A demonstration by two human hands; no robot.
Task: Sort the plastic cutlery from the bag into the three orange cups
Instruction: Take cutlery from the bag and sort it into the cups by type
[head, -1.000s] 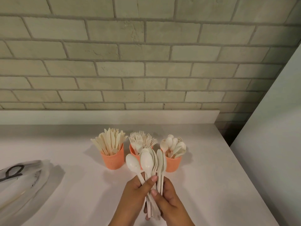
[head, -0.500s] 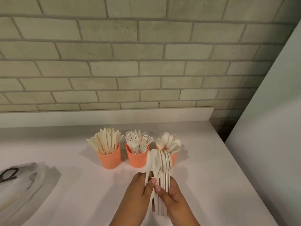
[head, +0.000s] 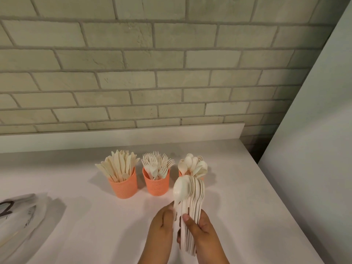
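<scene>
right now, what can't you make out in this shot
Head view only:
- Right orange cup: mostly hidden behind the held spoons.
- Held spoons: stacked edge-on, so their number is unclear; the left hand and right hand cover part of the handles.
- Bag: cut off by the left edge, contents too blurred to tell.

Low at centre the right grip (head: 202, 231) wraps the handles of an upright stack of spoons (head: 190, 195), thumb across the front, while the left grip (head: 162, 225) beside it pinches the foremost handle, fingers curled.
</scene>
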